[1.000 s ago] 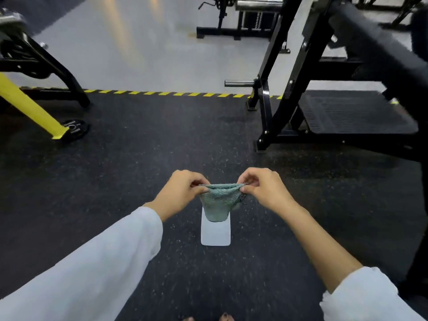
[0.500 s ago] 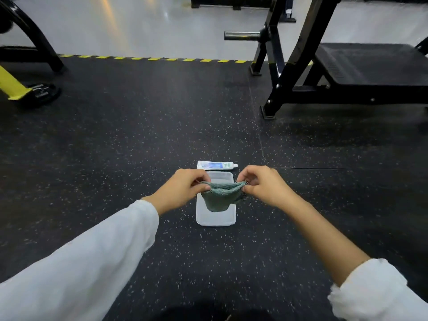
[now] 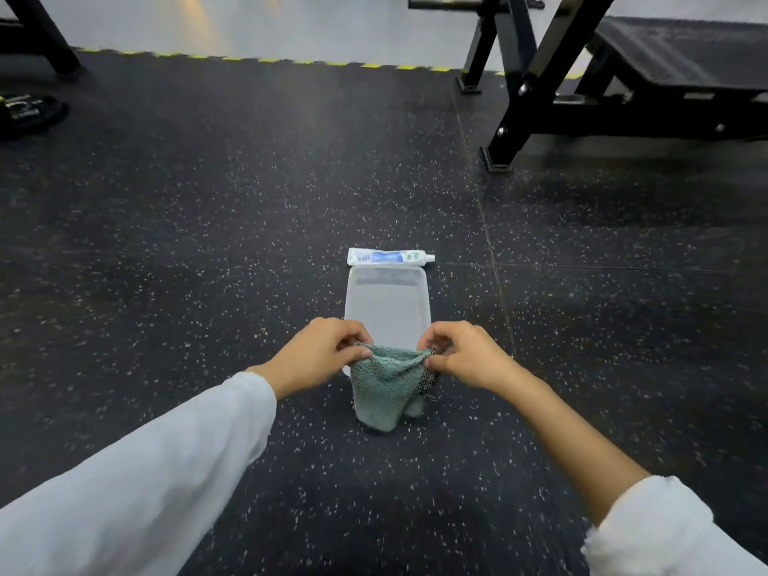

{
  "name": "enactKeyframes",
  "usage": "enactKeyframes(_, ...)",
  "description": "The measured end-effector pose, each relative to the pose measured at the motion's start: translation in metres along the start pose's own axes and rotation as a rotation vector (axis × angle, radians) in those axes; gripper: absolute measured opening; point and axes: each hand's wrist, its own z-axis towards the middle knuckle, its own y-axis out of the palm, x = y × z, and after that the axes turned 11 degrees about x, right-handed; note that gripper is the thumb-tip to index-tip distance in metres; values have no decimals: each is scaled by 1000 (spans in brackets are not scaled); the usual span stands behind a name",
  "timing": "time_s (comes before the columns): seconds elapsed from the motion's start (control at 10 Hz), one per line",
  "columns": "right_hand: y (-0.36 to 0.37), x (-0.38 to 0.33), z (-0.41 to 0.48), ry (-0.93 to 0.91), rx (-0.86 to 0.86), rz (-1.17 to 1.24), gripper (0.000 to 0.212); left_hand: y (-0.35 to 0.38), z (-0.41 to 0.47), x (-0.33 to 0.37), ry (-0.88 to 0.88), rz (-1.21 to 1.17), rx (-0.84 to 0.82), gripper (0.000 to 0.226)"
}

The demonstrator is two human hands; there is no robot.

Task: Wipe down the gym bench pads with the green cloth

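The green cloth (image 3: 384,386) hangs in a loose bundle between my two hands, low over the black rubber floor. My left hand (image 3: 320,355) pinches its left top corner and my right hand (image 3: 465,355) pinches its right top corner. The cloth's lower end droops in front of the near end of a clear plastic tray (image 3: 386,301). A black gym machine with a ribbed black platform (image 3: 681,56) stands at the far right, well away from my hands. No bench pad shows clearly.
A white toothpaste tube (image 3: 390,256) lies across the far end of the tray. The machine's black steel legs (image 3: 519,97) reach the floor at right. A black frame leg (image 3: 45,39) and a dark plate (image 3: 29,112) sit far left. Yellow-black tape (image 3: 291,62) edges the grey floor.
My view has tilted down and closed in on the floor. The tray and the toothpaste tube now show beyond the cloth. Both hands keep pinching the cloth, which hangs lower.
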Motion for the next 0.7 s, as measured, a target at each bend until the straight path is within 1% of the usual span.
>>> enactKeyframes(0.2, 41, 32, 32, 79, 85, 27, 15, 40, 21, -28, -130, -21, 62, 4)
enactKeyframes(0.3, 55, 40, 44, 112, 135, 17, 13, 54, 30, -36, -174, -7, 120, 4)
enactKeyframes(0.4, 65, 46, 51, 112, 155, -18, 13, 65, 36, -43, -201, 20, 162, 10)
enactKeyframes(0.5, 72, 48, 56, 130, 164, -78, 14, 70, 38, -51, -242, 46, 166, 12)
enactKeyframes(0.6, 80, 45, 60, 108, 186, -149, 21, 71, 38, -55, -248, 63, 186, 16)
enactKeyframes(0.7, 86, 44, 63, 106, 181, -176, 26, 72, 37, -57, -290, 24, 198, 16)
